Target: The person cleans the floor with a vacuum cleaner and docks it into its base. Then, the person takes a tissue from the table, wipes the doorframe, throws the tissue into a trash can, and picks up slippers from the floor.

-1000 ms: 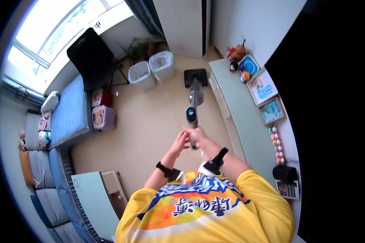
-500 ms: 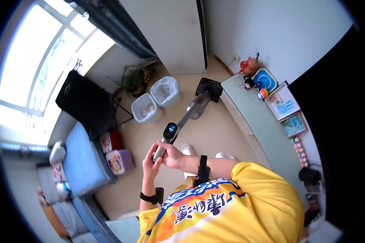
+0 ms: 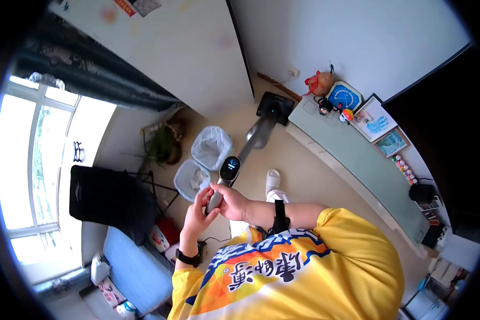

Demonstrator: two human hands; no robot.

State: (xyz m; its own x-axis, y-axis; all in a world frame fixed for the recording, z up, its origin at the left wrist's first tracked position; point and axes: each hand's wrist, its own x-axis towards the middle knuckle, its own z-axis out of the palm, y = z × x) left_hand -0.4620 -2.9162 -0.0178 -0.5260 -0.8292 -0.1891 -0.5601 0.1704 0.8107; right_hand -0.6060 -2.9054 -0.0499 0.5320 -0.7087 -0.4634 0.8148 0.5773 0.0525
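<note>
A grey stick vacuum cleaner (image 3: 245,148) with a small lit display slants up and right from my hands. Its black floor head (image 3: 274,108) lies on the floor at the near left end of the low cabinet. My right hand (image 3: 232,203) is closed round the handle. On the handle's left side, my left hand (image 3: 199,212) wraps its fingers against the grip. Both wrists wear black straps. Left of the vacuum stand two lined bins (image 3: 212,146), one of them holding crumpled white paper.
A long low cabinet (image 3: 352,160) bears toys and framed pictures on the right. A tall white cabinet (image 3: 197,64) stands ahead. At left are a plant (image 3: 162,145), a black-covered chair (image 3: 109,200) and a blue sofa (image 3: 133,266). My white shoe (image 3: 273,180) shows on the floor.
The view has turned to the left, and the bins now appear close beside the vacuum. The floor head has moved to the cabinet's end. Both hands have stayed at the handle.
</note>
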